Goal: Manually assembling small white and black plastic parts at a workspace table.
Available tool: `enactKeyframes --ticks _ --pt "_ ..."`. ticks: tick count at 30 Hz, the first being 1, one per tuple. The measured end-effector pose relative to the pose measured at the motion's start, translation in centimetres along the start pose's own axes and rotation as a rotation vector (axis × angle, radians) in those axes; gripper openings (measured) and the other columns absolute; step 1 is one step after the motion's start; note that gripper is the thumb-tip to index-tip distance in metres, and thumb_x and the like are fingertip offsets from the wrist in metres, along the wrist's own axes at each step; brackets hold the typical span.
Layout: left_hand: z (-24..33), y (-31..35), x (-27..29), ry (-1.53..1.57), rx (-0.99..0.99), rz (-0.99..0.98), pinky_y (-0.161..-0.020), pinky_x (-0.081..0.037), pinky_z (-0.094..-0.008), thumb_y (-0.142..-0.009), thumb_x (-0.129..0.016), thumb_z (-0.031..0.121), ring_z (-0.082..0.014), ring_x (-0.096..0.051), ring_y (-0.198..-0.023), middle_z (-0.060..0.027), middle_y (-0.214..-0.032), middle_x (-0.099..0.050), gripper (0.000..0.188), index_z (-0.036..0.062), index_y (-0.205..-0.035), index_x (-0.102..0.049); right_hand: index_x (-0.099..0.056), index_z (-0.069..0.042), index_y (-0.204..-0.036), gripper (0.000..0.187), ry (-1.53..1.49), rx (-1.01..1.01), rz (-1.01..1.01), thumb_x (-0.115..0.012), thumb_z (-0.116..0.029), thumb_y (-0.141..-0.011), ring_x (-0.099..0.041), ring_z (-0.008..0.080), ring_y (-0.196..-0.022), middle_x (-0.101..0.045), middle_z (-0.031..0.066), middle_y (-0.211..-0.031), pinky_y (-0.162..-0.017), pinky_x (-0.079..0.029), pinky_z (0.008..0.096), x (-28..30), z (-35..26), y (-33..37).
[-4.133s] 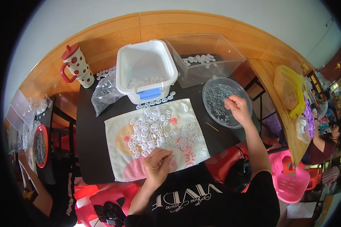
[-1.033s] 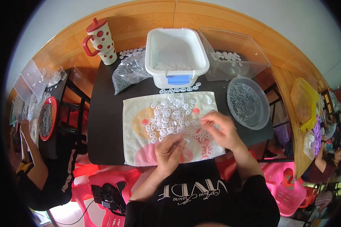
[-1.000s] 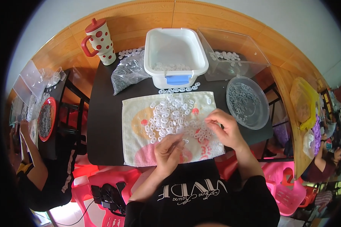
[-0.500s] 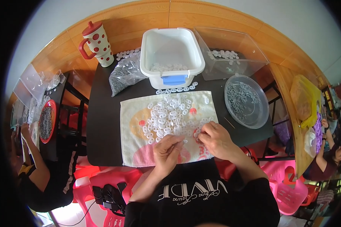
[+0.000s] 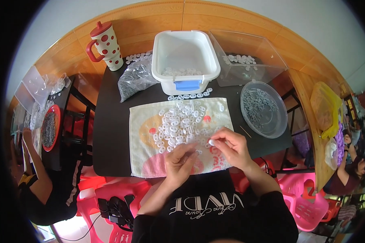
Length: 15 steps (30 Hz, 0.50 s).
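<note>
A heap of small white oval plastic pieces with two holes (image 5: 175, 126) lies on a cream hand towel with pink and yellow print (image 5: 140, 121). At the heap's right edge, my right hand (image 5: 234, 150) pinches one white oval piece (image 5: 211, 142) between thumb and fingertips, just above the towel. My left hand (image 5: 178, 166) hovers over the towel's near edge, below the heap. Its fingertips are smeared by motion, so I cannot make out whether they hold anything. A few loose pieces lie between the two hands.
Behind the towel stands a white tub with a blue latch (image 5: 158, 73), a row of oval pieces before it. A bag of grey bits (image 5: 136, 79) and a spotted tumbler (image 5: 108, 48) are left. Right are a clear box (image 5: 267, 60), a round tub of grey pins (image 5: 282, 111) and a thin stick (image 5: 245, 131).
My right hand has lifted and opened its grip posture slightly, now showing a white piece at its fingertips. My left hand stays in nearly the same place, its fingers moving.
</note>
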<state>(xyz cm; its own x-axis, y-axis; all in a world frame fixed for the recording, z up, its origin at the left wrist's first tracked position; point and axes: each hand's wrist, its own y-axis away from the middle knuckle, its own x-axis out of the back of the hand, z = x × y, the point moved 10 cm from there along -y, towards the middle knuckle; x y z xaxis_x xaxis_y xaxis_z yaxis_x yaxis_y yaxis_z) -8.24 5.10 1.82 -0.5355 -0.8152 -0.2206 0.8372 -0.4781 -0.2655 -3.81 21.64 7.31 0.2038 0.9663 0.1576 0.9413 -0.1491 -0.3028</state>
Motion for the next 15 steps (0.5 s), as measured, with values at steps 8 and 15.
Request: enactKeyframes --ticks 8,15 --pt "-0.1 -0.1 -0.2 0.061 0.05 -0.023 -0.081 -0.051 -0.0219 -0.088 -0.063 -0.014 -0.0083 -0.061 -0.091 -0.0034 -0.101 -0.064 0.043 0.0 -0.129 -0.064 -0.066 0.005 -0.1 0.009 0.152 0.075 -0.054 -0.063 0.006 -0.091 -0.06 0.0123 -0.076 -0.063 0.0078 -0.089 -0.068 -0.048 0.0239 -2.5 -1.2 -1.2" --pt "0.3 -0.1 -0.2 0.11 0.049 -0.023 -0.082 -0.051 -0.0222 -0.088 -0.062 -0.014 -0.0088 -0.061 -0.092 -0.0041 -0.103 -0.063 0.041 -0.0012 -0.127 -0.064 -0.066 0.004 -0.099 0.009 0.149 0.053 -0.09 -0.063 0.006 -0.091 -0.06 0.0131 -0.077 -0.063 0.0082 -0.089 -0.069 -0.048 0.0245 -2.8 -1.1 -1.1"
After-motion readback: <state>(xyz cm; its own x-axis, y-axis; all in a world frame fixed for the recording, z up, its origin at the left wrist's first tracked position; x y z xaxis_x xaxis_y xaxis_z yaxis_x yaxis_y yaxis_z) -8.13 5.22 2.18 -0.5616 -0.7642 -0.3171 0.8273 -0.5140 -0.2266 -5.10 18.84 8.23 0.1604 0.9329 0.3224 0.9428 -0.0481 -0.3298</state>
